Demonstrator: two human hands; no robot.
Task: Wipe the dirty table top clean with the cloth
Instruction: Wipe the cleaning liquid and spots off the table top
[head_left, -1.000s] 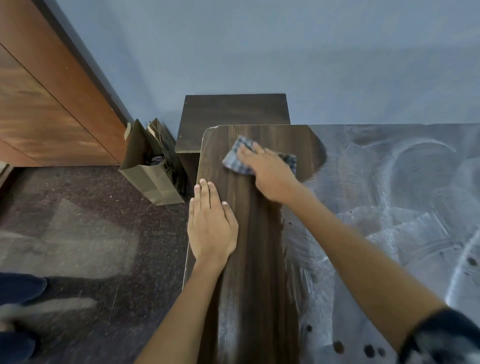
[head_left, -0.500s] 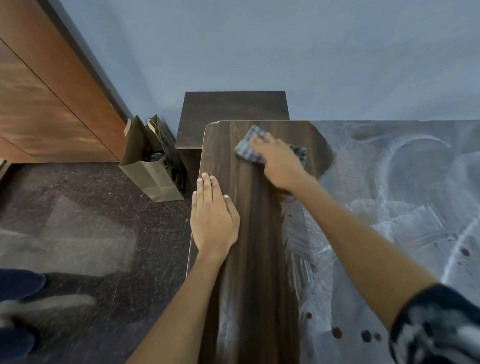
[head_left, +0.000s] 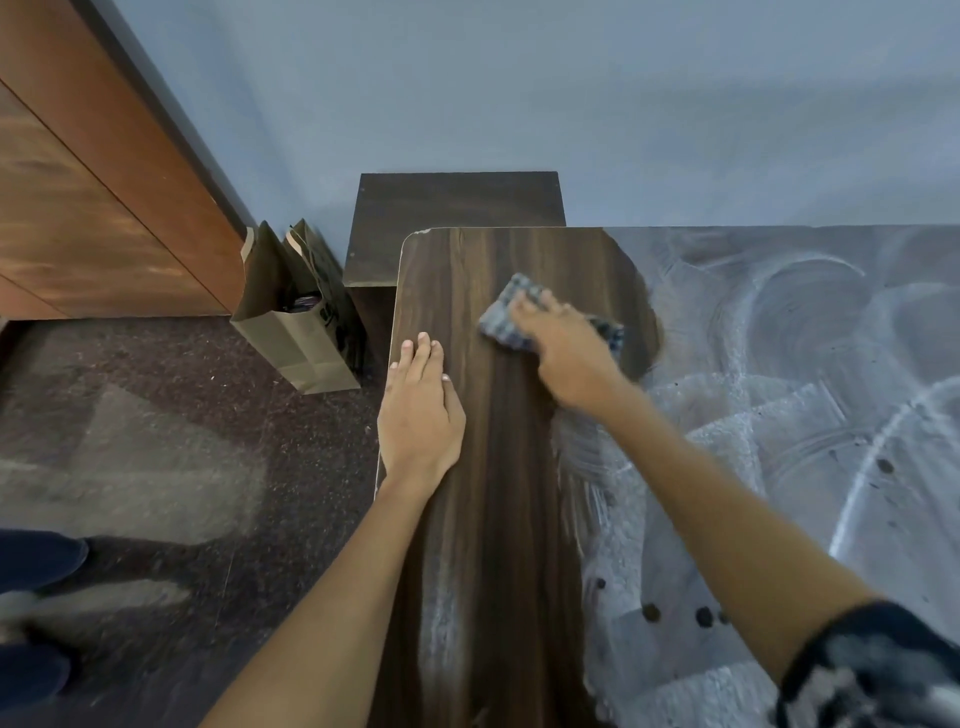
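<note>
The dark wood table top (head_left: 498, 467) runs away from me; its left strip shows bare wood grain, while the right part is covered in white powdery smears (head_left: 779, 395) and a few dark spots. My right hand (head_left: 566, 353) presses a blue checked cloth (head_left: 501, 319) flat on the wood near the far left corner, fingers spread over it. My left hand (head_left: 421, 410) lies flat and empty on the table's left edge, fingers together, just nearer than the cloth.
A lower dark cabinet (head_left: 457, 218) stands against the blue wall behind the table. A brown paper bag (head_left: 296, 332) sits on the speckled floor to the left, beside a wooden door (head_left: 93, 208). Dark shoes (head_left: 36, 561) show at the lower left.
My right hand and the cloth went towards the far edge, then slid back nearer and slightly right. My left hand has stayed in place on the edge.
</note>
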